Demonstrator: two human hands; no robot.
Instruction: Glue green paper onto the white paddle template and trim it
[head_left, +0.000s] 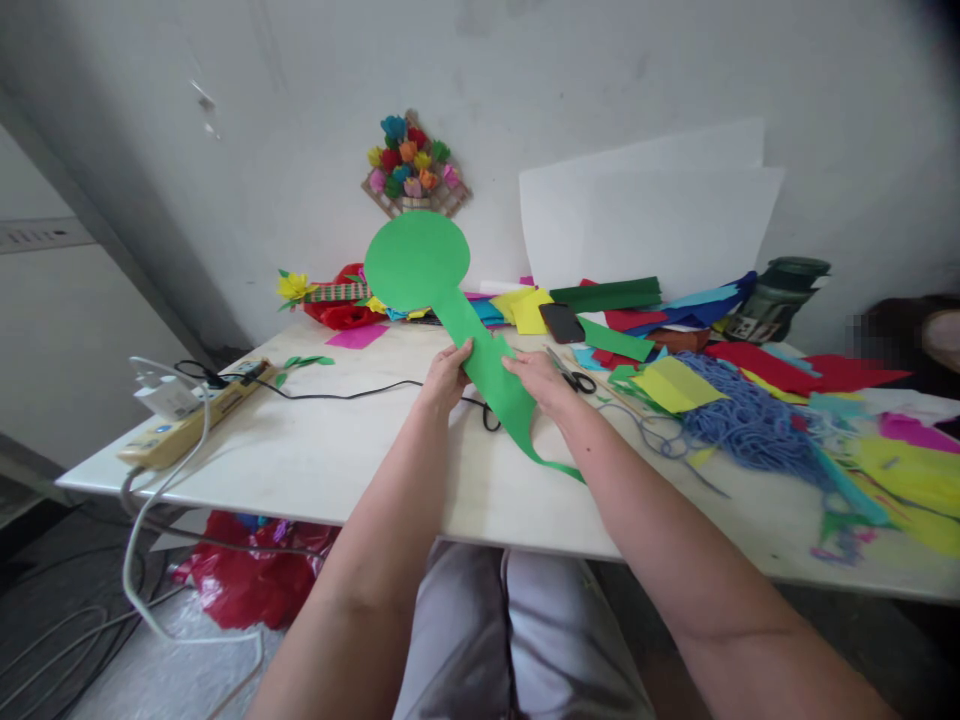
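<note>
Both hands hold a green paper cutout (418,260) up above the table. It has a round top, a strip-like neck and a wider lower part that curls to a thin tail at the right. My left hand (448,372) pinches its left edge just under the neck. At the opposite edge, my right hand (536,375) grips it between thumb and fingers. Black-handled scissors (579,382) lie on the table just beyond my right hand. A black loop (491,416) shows partly from behind the cutout; what it belongs to is hidden.
A power strip (187,420) with cables sits at the table's left. Blue yarn (739,415), yellow paper (681,384) and coloured scraps crowd the right. A phone (561,323) and a dark green jar (780,298) stand farther back. Paper flowers (409,160) hang on the wall. Part of a person shows far right.
</note>
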